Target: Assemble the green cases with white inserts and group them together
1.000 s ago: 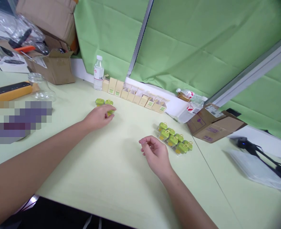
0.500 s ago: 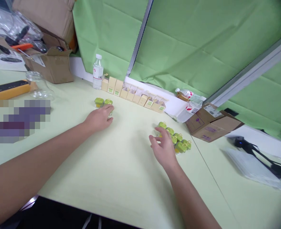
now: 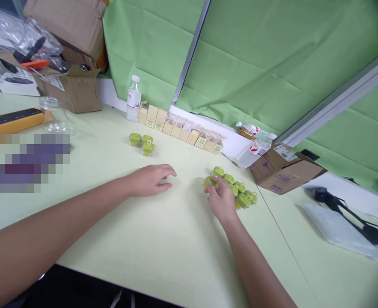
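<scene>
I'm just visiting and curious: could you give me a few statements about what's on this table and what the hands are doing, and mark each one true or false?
1. The right hand is at the cluster of green items, its fingers on one at the near end. True.
2. The left hand holds a green item. False: it rests empty on the table, apart from the three green items beyond it.
3. A water bottle stands upright beside the row of small cartons. True.
4. The cartons lie scattered across the table's middle. False: they line up along the back edge, below the green cloth.
</scene>
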`<state>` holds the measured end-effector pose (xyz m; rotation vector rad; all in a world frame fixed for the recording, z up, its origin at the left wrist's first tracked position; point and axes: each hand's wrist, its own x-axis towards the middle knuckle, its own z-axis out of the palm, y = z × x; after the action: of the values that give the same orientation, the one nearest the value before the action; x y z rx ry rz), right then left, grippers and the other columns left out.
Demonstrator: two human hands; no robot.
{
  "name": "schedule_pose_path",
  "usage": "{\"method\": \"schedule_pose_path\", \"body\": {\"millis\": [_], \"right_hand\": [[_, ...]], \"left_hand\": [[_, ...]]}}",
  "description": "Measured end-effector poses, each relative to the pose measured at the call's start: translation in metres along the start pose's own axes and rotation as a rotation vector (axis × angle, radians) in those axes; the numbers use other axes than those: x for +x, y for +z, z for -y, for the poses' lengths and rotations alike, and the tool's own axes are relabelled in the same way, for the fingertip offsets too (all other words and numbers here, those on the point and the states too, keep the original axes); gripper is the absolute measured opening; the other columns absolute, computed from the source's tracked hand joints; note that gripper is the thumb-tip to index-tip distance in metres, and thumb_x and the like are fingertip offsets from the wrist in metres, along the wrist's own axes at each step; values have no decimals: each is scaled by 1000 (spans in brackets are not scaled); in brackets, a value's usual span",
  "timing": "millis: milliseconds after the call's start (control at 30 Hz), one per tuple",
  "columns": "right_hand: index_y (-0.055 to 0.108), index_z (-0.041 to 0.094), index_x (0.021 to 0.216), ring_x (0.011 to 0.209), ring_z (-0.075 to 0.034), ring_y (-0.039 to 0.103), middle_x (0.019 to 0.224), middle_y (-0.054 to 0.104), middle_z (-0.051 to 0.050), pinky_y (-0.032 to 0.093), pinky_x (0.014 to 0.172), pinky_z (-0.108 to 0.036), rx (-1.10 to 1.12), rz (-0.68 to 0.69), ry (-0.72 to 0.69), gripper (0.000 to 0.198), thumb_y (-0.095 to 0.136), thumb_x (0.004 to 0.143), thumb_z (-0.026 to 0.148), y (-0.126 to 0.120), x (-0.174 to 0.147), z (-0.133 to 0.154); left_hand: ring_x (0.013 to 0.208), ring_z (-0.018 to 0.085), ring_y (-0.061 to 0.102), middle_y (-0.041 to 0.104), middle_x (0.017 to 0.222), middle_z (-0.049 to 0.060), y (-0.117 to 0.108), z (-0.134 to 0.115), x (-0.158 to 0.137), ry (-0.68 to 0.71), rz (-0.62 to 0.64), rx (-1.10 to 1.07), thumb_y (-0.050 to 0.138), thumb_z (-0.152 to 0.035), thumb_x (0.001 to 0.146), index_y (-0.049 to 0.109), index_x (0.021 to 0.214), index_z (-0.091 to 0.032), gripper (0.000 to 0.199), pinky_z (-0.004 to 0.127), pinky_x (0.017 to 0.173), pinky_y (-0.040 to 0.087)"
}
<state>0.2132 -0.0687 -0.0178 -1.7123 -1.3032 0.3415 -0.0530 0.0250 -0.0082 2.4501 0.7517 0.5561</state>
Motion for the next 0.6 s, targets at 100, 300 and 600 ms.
{"method": "schedule_pose_path", "body": {"millis": [100,300,600], "right_hand": [[67,20,112,74,-18,68,132,59,-12,58,66,-35,89,163,-35,30,56,90,38,10,-19,21],[69,31,120,105,-22,66,134,62,-6,56,87,-39,135,480,-315,34,46,97,23,19,-47,52],[74,29,105,117,-24,61,117,71,-6,45,105,-47,210,148,-326,24,52,95,24,15,-44,53]], "left_hand": [[125,28,56,56,142,8,6,-6,-1,30,17,-53,65,-49,84,50,139,-28,61,36,100,45],[119,28,60,63,132,9,12,-13,0,106,53,-245,77,-44,74,46,143,-29,77,37,97,47],[90,21,66,72,108,4,9,-18,6,45,38,-321,72,-37,75,63,121,-27,48,33,80,51]]}}
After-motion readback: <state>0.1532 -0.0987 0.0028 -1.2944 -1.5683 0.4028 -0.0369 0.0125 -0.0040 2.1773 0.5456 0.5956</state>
